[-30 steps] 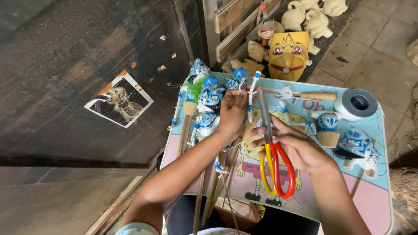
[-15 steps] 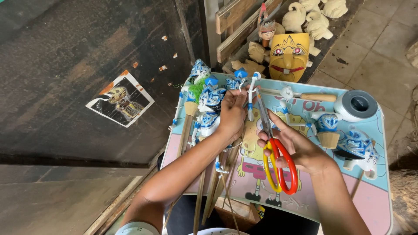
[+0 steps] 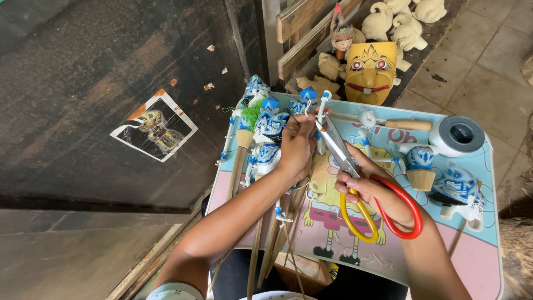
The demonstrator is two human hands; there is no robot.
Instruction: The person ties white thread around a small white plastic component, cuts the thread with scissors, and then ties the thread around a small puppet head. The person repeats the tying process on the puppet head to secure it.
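Note:
My left hand (image 3: 297, 145) grips a bunch of blue-and-white painted puppet heads on wooden sticks (image 3: 267, 130) over a small cartoon-printed table (image 3: 333, 222), and pinches a thin white puppet arm (image 3: 322, 105) at its top. My right hand (image 3: 373, 191) holds scissors (image 3: 355, 178) with one red and one yellow handle loop. The metal blades point up and to the left, with their tips right at the white piece by my left fingers.
On the table lie a roll of white thread (image 3: 459, 135), a wooden-handled tool (image 3: 405, 124) and more blue puppet heads (image 3: 458, 189). Behind it stand a yellow carved mask (image 3: 370, 72) and unpainted carved figures (image 3: 408, 22). A dark wall with a torn picture (image 3: 154, 125) fills the left.
My right hand has brought the scissors up and to the left, from lying low over the table to the white piece held by my left hand.

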